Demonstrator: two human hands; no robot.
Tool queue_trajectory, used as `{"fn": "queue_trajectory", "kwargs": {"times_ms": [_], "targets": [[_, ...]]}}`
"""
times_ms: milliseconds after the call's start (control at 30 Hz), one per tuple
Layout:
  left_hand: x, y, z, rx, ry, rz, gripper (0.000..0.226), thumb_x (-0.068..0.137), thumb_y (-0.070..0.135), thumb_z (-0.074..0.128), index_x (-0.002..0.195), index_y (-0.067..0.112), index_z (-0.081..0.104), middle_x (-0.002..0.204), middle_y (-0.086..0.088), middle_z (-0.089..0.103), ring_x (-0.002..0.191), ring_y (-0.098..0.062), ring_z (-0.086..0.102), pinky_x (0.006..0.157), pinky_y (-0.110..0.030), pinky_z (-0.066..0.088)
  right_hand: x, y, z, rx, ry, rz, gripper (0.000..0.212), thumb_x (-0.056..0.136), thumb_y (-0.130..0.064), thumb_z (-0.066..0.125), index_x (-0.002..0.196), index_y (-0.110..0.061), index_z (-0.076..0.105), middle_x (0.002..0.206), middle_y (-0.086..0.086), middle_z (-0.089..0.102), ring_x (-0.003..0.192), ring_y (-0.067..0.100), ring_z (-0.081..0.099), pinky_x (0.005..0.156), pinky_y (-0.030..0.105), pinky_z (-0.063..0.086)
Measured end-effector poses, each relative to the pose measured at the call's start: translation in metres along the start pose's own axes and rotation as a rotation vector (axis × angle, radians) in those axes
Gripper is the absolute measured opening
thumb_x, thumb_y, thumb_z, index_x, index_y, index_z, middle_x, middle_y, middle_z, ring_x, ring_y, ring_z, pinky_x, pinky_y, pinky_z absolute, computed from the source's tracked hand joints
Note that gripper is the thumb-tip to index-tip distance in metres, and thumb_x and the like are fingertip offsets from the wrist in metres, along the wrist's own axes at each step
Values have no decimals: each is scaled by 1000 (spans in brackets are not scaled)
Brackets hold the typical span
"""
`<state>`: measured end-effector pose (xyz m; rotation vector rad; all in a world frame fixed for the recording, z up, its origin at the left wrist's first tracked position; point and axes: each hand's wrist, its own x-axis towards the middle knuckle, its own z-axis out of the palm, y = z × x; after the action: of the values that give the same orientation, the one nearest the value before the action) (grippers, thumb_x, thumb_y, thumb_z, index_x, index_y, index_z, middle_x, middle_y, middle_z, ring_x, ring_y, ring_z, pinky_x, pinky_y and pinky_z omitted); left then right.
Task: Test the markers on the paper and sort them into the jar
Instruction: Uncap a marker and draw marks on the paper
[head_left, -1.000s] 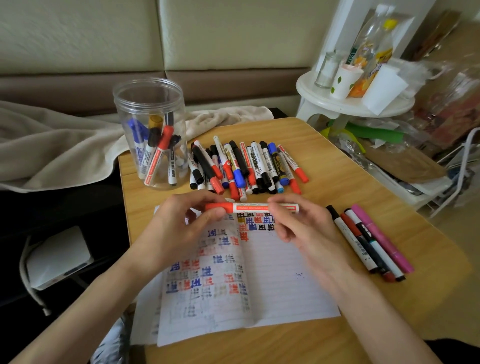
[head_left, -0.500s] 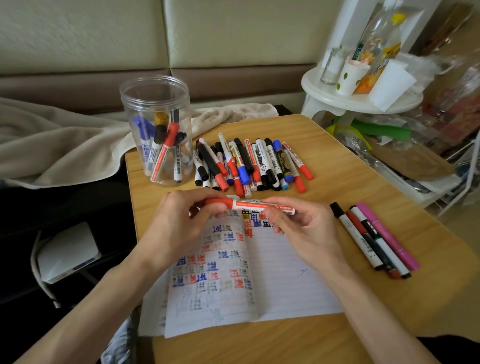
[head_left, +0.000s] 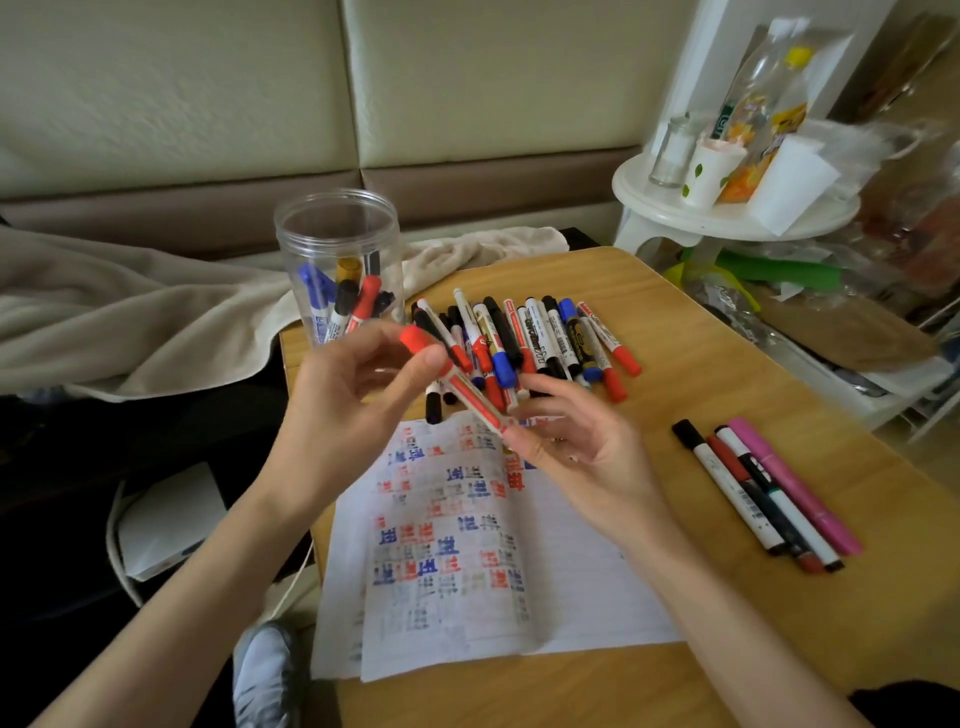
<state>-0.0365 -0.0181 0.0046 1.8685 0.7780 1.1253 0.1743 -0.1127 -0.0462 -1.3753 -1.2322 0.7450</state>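
Observation:
My left hand (head_left: 348, 400) pinches a capped red-and-white marker (head_left: 470, 397) just below its red cap, holding it tilted above the paper (head_left: 571, 582) with the cap pointing up-left toward the jar. My right hand (head_left: 576, 447) is relaxed, palm up, with a fingertip touching the marker's tail end. The clear plastic jar (head_left: 337, 228) stands at the table's back left with several markers inside. A pile of untested markers (head_left: 540, 338) lies behind my hands. The paper carries rows of red, blue and faded test marks.
Several markers (head_left: 763, 488), one of them pink, lie in a row on the wooden table (head_left: 701, 364) at the right. A beige blanket (head_left: 104, 317) lies left of the jar. A white side stand (head_left: 727, 218) with bottles and cups is at the back right.
The marker went from level to tilted, its cap end raised toward the jar by my left hand. My right hand's grip on the tail end has loosened.

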Motion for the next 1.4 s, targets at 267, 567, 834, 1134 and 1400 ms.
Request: {"fn": "queue_trajectory", "kwargs": {"times_ms": [267, 567, 834, 1134, 1400], "targets": [[37, 45, -42, 7, 387, 261, 17, 106, 15, 55, 116, 7, 67, 100, 0, 73, 91, -10, 71, 84, -27, 56, 8, 12, 6, -189, 11, 5, 55, 86, -23, 85, 135, -30, 63, 114, -15, 71, 99, 5, 70, 89, 37, 60], [92, 80, -72, 153, 604, 347, 24, 102, 22, 56, 121, 9, 62, 105, -6, 74, 97, -10, 72, 89, -37, 59, 11, 18, 7, -191, 5, -11, 50, 88, -21, 83, 130, -40, 63, 115, -16, 69, 97, 3, 69, 81, 23, 56], [98, 33, -58, 295, 485, 159, 27, 100, 21, 62, 127, 20, 58, 103, 4, 75, 94, -3, 73, 90, -38, 60, 12, 18, 10, -228, -6, -59, 46, 91, -20, 79, 130, -39, 61, 116, -16, 67, 96, 1, 69, 80, 25, 58], [97, 10, -50, 402, 424, 179, 15, 100, 22, 64, 114, 17, 60, 105, 7, 74, 87, -4, 74, 81, -37, 62, 14, 17, 10, -241, 9, -45, 45, 91, -20, 79, 129, -38, 62, 113, -15, 68, 93, 1, 69, 77, 23, 59], [86, -15, -51, 805, 151, 302, 35, 98, 50, 58, 97, 21, 76, 101, 6, 76, 106, -16, 66, 108, -43, 40, 18, 26, 6, -258, 29, -41, 46, 90, -18, 79, 132, -31, 65, 110, -17, 68, 93, -2, 70, 76, 22, 58]]}}
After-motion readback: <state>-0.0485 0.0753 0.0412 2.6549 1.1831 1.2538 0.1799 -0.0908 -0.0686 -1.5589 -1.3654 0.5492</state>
